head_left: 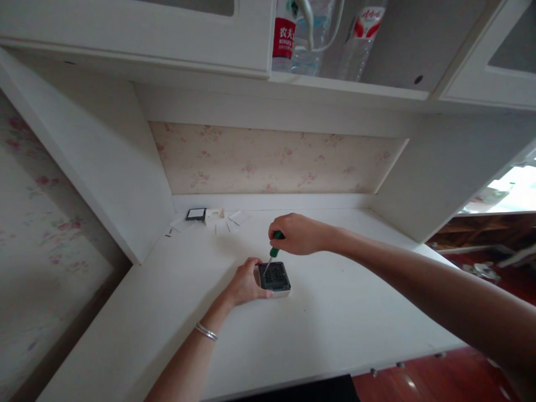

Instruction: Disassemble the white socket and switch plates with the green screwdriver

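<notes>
On the white tabletop sits a small square wall socket (275, 277) with a black face and pale sides; its fine details are too small to read. My left hand (247, 285) grips it from the left, thumb along the near side and fingers at the far corner. Above it, my right hand (295, 233) is wrapped round the green handle of a screwdriver (274, 251). The screwdriver tilts down to the left, and its tip meets the socket's face near the left edge.
At the back left lie a dark-framed white plate (196, 214), a cream piece (215, 214) and several thin clear strips (235, 218). White panels flank the white tabletop (335, 312). Overhead, an open cabinet shelf (347, 89) holds plastic bottles (360, 42) and a white cable (309, 25).
</notes>
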`<act>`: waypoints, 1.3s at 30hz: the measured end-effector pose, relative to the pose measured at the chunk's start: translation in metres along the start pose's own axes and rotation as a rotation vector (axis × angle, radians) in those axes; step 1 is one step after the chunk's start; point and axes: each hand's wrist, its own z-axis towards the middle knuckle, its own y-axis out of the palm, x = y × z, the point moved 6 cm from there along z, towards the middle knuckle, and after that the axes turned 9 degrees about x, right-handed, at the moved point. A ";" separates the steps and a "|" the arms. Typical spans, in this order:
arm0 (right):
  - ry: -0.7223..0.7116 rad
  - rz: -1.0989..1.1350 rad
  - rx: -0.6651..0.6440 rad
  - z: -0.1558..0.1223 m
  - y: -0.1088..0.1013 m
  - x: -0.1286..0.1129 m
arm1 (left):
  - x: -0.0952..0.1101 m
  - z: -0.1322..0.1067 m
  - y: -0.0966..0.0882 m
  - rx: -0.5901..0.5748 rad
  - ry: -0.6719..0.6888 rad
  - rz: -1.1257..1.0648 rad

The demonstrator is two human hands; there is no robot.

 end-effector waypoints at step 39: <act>-0.104 -0.001 -0.120 0.017 0.013 -0.019 | -0.009 0.001 0.004 0.014 0.020 -0.082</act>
